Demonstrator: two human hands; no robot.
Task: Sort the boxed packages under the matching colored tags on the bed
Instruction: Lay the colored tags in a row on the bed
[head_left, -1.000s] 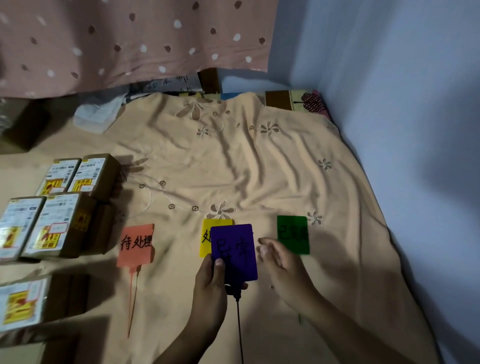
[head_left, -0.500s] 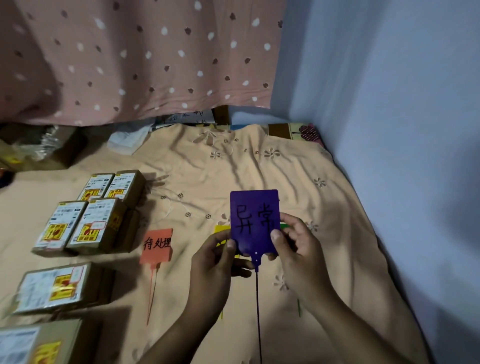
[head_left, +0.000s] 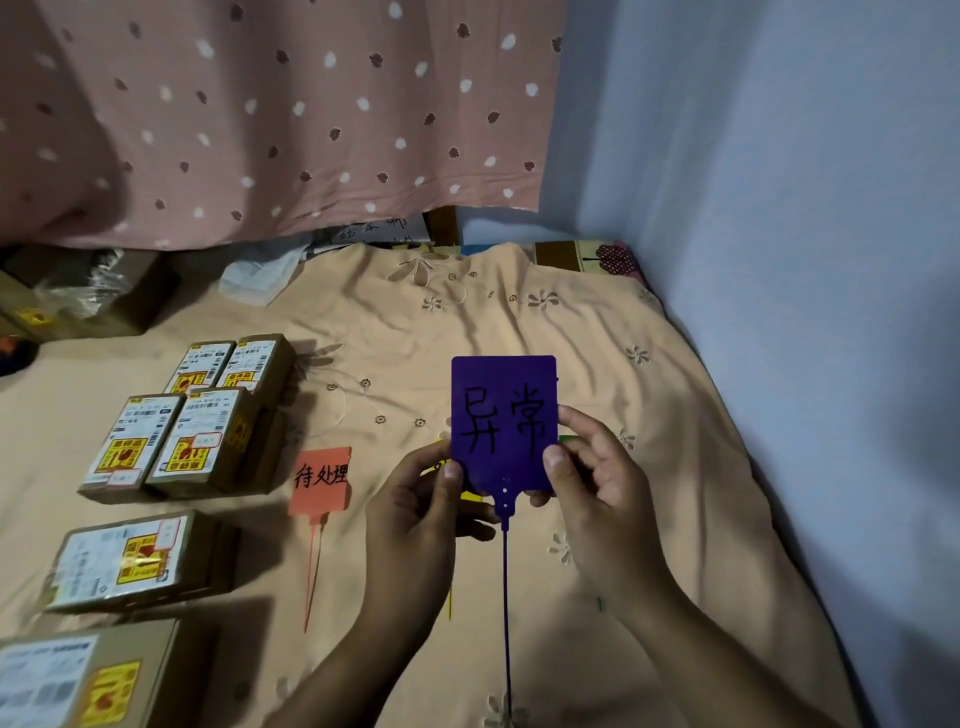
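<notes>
A wide stretch of bare bedspread (head_left: 467, 332) lies open in the middle and far part of the bed. Cardboard boxes (head_left: 182, 431) crowd the left side, near to far. A wall (head_left: 805, 312) closes the right edge, and a dotted curtain (head_left: 260, 119) hangs across the far end. An orange tag (head_left: 319, 480) lies flat just right of the boxes.

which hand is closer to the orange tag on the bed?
Left. The left hand pinches the purple tag's lower left corner, just right of the orange tag. The right hand grips the purple tag's other edge, farther right.
</notes>
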